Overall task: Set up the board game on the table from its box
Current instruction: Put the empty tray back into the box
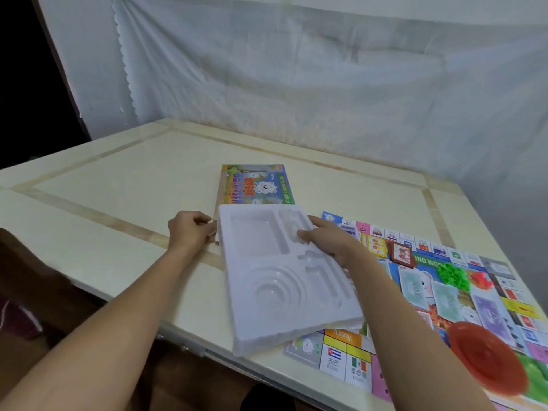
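A white moulded plastic insert tray is held tilted over the table, its near corner above the game board. My right hand grips the tray's far right edge, fingers curled into a recess. At the tray's far left corner, my left hand pinches the edge of the box bottom, which is mostly hidden beneath the tray. The colourful box lid lies flat just beyond the tray. Spread on the board are paper money, a brown card deck, green pieces, red pieces and a red plastic dish.
The cream table has tan inlay stripes; its near edge runs diagonally from left to lower right. A white cloth hangs behind the table. The board covers the table's right side.
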